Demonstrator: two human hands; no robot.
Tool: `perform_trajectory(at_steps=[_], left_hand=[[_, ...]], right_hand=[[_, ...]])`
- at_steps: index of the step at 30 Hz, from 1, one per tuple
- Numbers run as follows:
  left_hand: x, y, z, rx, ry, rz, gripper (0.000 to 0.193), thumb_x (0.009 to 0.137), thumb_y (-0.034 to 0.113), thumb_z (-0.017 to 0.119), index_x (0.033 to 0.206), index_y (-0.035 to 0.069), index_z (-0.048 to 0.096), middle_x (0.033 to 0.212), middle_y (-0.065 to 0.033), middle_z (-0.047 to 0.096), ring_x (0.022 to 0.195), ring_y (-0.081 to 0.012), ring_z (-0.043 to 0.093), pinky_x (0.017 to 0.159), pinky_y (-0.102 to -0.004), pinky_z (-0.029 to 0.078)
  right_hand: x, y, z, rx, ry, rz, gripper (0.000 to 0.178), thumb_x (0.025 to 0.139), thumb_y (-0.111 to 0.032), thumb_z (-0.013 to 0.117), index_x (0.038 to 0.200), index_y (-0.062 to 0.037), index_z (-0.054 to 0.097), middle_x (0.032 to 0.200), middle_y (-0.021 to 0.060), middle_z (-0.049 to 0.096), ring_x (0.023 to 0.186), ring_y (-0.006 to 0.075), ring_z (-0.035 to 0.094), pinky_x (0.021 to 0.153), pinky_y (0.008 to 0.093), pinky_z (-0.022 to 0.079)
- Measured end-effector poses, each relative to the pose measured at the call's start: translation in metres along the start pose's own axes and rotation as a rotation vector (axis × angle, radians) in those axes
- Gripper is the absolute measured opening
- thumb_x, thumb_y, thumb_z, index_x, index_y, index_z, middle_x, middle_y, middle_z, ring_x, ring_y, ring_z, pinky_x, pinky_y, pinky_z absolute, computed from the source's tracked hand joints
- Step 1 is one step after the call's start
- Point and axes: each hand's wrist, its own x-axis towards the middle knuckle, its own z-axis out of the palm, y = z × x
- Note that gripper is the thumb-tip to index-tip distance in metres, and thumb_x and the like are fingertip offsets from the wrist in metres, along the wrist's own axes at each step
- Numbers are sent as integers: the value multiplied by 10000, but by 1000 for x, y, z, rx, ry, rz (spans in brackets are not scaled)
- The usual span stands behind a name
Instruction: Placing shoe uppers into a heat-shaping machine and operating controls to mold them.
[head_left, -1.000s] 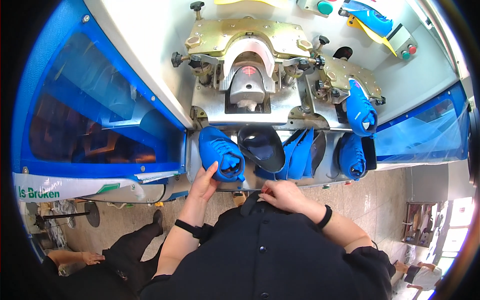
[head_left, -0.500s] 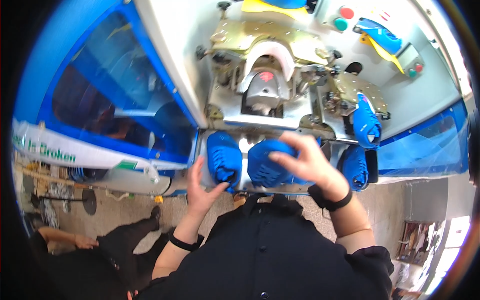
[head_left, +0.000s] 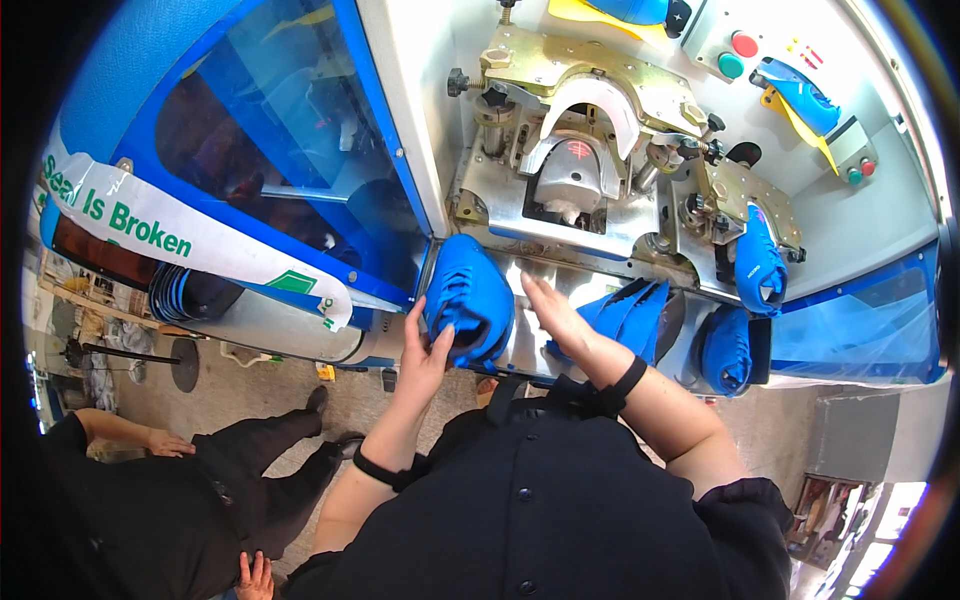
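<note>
A blue lace-up shoe upper (head_left: 470,290) stands on the metal ledge at the front of a machine, its opening toward me. My left hand (head_left: 424,355) grips it at the near left side, fingers along the outside and thumb at the opening. Just right of that upper, my right hand (head_left: 560,318) is open, fingers stretched out together and holding nothing. Beyond its wrist lies another blue upper (head_left: 632,318), collapsed on the ledge and partly covered by my forearm. Behind the ledge sits a rounded metal form (head_left: 570,180) with a red light mark, under a pale curved pad (head_left: 597,105).
Further right, one blue upper (head_left: 758,265) sits on a second form and another (head_left: 726,350) on the ledge. Red and green buttons (head_left: 738,55) are on the back wall. A blue-framed window panel (head_left: 290,150) borders the left. Another person (head_left: 190,480) is at lower left.
My left hand has closed on the left upper. My right hand has come off the other upper, which now lies collapsed farther right. The view has shifted and tilted.
</note>
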Motion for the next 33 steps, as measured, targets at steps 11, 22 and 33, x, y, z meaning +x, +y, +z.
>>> perform_trajectory(at_steps=[11, 22, 33], left_hand=[[-29, 48, 14, 1049, 166, 385, 665, 857, 333, 720, 1367, -12, 469, 1303, -231, 530, 1204, -395, 526, 1000, -451, 444], [-1, 120, 90, 455, -337, 761, 122, 803, 2, 718, 918, -2, 679, 885, -126, 665, 796, -231, 659, 690, -310, 523], [43, 69, 82, -542, -735, -289, 500, 1018, 274, 547, 1424, 80, 330, 1319, -107, 559, 1085, -256, 650, 881, -367, 558]], right_hand=[[-30, -38, -15, -284, 3, -425, 456, 978, -412, 556, 1253, -50, 589, 1218, 155, 619, 1049, 295, 643, 849, 382, 530], [11, -309, -224, -706, 864, -894, 402, 912, -464, 629, 1087, -104, 676, 903, 160, 708, 861, 319, 676, 763, 408, 531], [-109, -58, -27, -735, 733, -1093, 286, 778, -242, 776, 963, -89, 621, 846, 87, 578, 716, 271, 616, 581, 364, 492]])
